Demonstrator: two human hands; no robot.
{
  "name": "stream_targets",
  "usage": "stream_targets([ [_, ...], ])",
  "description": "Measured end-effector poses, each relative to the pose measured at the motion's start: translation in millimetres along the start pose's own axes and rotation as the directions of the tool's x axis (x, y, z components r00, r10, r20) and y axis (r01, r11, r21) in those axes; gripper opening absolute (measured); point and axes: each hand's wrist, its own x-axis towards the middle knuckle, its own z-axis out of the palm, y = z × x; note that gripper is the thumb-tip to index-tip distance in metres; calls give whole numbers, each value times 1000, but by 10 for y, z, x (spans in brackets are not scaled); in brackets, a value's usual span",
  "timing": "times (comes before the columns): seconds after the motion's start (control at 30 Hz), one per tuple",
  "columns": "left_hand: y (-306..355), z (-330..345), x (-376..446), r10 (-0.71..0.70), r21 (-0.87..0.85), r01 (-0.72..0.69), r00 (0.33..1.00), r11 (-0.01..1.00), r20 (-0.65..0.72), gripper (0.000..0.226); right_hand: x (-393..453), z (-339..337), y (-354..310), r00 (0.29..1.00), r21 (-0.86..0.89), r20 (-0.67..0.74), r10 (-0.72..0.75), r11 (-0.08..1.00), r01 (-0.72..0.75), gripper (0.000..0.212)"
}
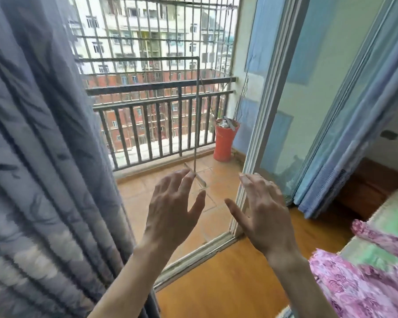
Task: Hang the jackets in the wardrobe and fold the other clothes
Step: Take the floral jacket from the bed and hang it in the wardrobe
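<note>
My left hand and my right hand are raised side by side in front of an open balcony doorway, backs toward me, fingers spread, holding nothing. No jacket, hanger or wardrobe is in view. Pink floral fabric lies at the lower right on a bed with a green and white cover; I cannot tell whether it is clothing or bedding. A bare metal drying rack stands on the balcony beyond my hands.
A grey-blue patterned curtain fills the left side. The sliding glass door is pushed right, its track crossing the wooden floor. A balcony railing and an orange pot stand outside.
</note>
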Motion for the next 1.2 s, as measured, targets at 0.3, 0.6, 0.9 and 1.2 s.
stream_targets([
  [0.3,-296,1054,1449,235,-126,-224,969,966,78,54,1101,679,416,975,-117,-50,215,969,-220,72],
  [0.6,39,1954,2407,405,-268,-370,910,889,85,49,1489,750,1175,910,-250,-168,378,877,-411,72],
  [0.9,781,2869,3143,563,-345,-511,824,787,63,49,1713,908,2259,838,-299,-259,480,785,-542,69],
  [1.2,1874,3823,3837,652,-413,-570,754,710,82,51,1975,840,3571,758,-304,-324,566,696,-650,68],
])
